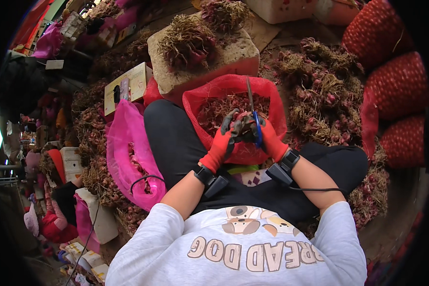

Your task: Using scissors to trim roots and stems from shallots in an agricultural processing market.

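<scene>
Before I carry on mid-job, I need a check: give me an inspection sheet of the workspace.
Surface: pale block ahead, bearing onion bunches.
Job's things: blue-handled scissors, blades pointing forward; onions, mostly hidden by the gloves; open red mesh sack below.
Clutter: onion heap at right; pink mesh bag at left.
Hands: left hand closed on onions; right hand holds the scissors.
Cables: black cable across the right forearm; another over the pink mesh bag.
Surroundings: filled red sacks at far right.

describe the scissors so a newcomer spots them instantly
Start at the open red mesh bag between the dark-trousered legs. Over its near half, find the red-gloved right hand. The scissors there have a metal blade pointing away from the person, and their blue handle stands out against the bag's reddish contents.
</scene>
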